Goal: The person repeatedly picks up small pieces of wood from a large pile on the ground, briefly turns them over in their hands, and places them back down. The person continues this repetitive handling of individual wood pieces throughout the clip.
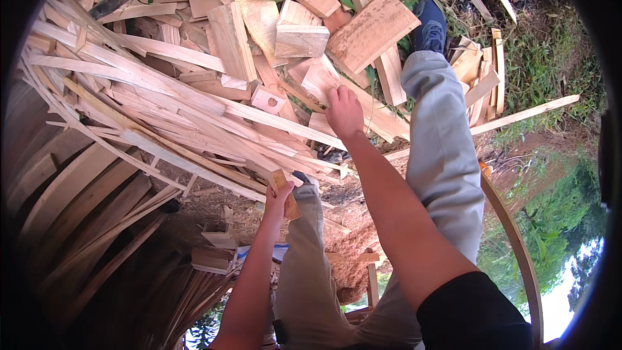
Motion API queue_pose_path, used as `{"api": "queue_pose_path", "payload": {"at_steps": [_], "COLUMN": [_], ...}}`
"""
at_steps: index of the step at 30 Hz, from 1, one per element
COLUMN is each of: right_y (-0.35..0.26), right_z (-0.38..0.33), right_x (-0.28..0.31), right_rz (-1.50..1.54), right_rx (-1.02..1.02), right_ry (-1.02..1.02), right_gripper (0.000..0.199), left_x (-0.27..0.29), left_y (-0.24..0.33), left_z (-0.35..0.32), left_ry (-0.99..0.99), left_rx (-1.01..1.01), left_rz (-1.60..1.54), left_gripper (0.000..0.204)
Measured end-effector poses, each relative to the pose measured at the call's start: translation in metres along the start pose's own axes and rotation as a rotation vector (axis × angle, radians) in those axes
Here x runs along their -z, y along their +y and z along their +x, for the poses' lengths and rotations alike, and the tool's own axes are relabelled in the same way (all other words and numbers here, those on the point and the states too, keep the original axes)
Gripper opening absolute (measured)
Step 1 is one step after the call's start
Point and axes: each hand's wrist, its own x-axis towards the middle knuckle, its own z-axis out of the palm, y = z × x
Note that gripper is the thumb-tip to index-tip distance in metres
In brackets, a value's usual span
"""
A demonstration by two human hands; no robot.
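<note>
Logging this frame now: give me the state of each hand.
Left hand: closed around a small wood block.
Right hand: open, fingers reaching onto a flat wood offcut in the scrap pile.

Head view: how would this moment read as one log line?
left hand: holds small wood block | right hand: reaching onto pale wood offcut | around: scrap-wood pile, grass

Rough, pale, matt wood offcuts (194, 110)

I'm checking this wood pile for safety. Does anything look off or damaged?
The offcuts lie in a loose, criss-crossed heap, nothing stacked. One small block has a round hole through it. The right hand rests on a plank; the left hand grips a small piece.
</note>
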Motion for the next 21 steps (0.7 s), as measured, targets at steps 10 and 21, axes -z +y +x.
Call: {"api": "queue_pose_path", "payload": {"at_steps": [10, 21], "right_y": [-0.001, 0.014], "right_z": [0.054, 0.051], "right_x": [0.023, 0.052], "right_rz": [-0.051, 0.314], "right_rx": [0.011, -0.089], "right_ry": [-0.526, -0.514], "right_gripper": [0.062, 0.069], "left_x": [-0.074, -0.099], "left_y": [0.044, 0.062], "left_z": [0.036, 0.048], "left_ry": [-0.052, -0.097], "left_rx": [-0.084, -0.222], "left_rz": [0.035, -0.057], "left_gripper": [0.065, 0.057]}}
